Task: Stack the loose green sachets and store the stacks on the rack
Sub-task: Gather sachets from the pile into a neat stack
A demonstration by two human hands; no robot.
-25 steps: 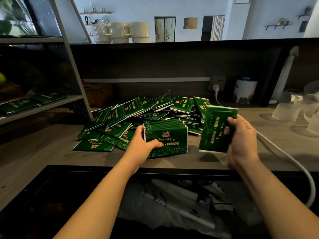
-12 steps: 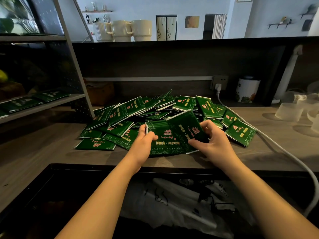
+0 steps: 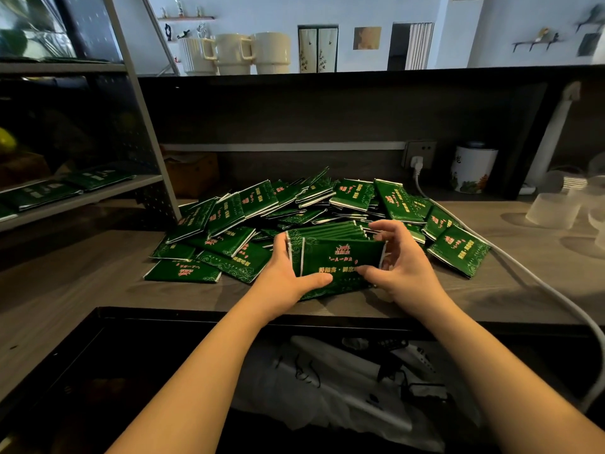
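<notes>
Your two hands hold one stack of green sachets at the counter edge.

Your left hand grips the stack on its left side, your right hand on its right; the loose pile lies just behind, and the rack with some sachets stands at left.

Both arms reach forward — left hand and right hand face each other, fingers curled.
</notes>
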